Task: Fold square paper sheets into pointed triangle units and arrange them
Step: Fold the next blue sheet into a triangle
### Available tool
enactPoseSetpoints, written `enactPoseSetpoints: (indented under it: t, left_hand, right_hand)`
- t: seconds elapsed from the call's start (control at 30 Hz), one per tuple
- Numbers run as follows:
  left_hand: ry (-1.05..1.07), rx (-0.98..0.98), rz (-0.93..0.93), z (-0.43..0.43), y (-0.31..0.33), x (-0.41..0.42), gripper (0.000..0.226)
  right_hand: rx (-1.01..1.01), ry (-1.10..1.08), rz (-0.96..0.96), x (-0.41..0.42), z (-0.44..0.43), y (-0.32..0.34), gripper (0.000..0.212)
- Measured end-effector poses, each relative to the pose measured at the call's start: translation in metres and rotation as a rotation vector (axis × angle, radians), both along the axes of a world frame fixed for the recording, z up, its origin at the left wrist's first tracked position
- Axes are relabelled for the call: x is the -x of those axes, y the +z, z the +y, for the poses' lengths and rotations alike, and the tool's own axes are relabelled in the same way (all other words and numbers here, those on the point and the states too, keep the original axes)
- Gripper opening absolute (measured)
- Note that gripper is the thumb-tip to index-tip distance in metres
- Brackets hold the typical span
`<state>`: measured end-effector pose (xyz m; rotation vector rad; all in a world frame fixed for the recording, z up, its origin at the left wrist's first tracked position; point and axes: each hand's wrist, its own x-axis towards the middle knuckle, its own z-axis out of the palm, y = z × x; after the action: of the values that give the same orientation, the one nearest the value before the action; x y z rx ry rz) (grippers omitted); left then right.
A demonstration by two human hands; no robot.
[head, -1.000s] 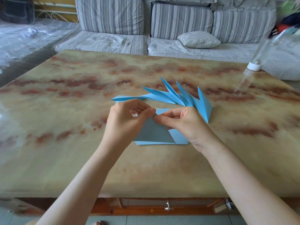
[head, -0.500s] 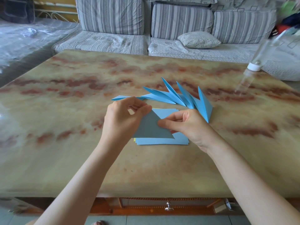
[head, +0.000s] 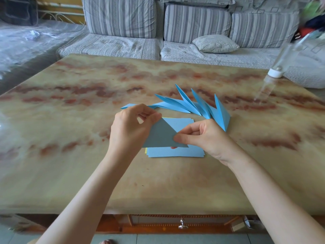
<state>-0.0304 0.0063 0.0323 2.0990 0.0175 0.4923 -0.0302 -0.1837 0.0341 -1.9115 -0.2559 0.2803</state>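
Two hands held one blue folded sheet (head: pixel 161 136), creased into a triangle, over a stack of flat blue squares (head: pixel 175 153) near the middle of the table (head: pixel 70 138). The left hand (head: pixel 130 131) pinched the triangle's far corner, its fingers (head: pixel 154 117) curled narrow around the paper tip. The right hand (head: pixel 209 138) pinched the slanted right edge, thumb on the near face and the other fingers bent behind. Whether the triangle's lower edge touched the stack could not be told. A yellow sheet (head: pixel 145 150) peeked out at the stack's left edge.

Several finished pointed units (head: pixel 198 106) lay fanned just beyond the stack, toward the far right, their tips aimed away and overlapping one another. One more flat point poked out to the left behind the left hand.

A clear bottle (head: pixel 276 67) with a white cap stood at the table's far right corner, blurred. Beyond the table sat a striped grey sofa (head: pixel 123 20) with a small cushion (head: pixel 215 44) on its seat.
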Motion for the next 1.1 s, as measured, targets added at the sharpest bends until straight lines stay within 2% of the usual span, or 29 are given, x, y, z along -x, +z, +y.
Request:
enactPoseSetpoints:
  t: [0.1,0.2,0.5,0.63,1.1]
  left_hand:
    - [-0.011,0.004,0.007,-0.002,-0.002,0.000,0.007]
    - [0.006,0.003,-0.001,0.001,-0.002,-0.001,0.005]
    - [0.014,-0.009,0.004,0.005,0.000,-0.002,0.007]
    - [0.035,-0.012,-0.004,0.010,0.000,-0.004,0.009]
    - [0.058,-0.001,0.047,0.005,-0.002,-0.006,0.011]
  right_hand:
    - [0.033,-0.060,0.028,-0.004,-0.003,-0.003,0.020]
    - [0.035,-0.005,0.040,-0.003,-0.002,-0.003,0.022]
    - [0.095,0.060,-0.093,-0.001,-0.001,-0.002,0.019]
    - [0.182,0.033,-0.142,0.001,-0.001,-0.004,0.032]
    - [0.241,0.061,-0.170,-0.003,-0.002,-0.012,0.033]
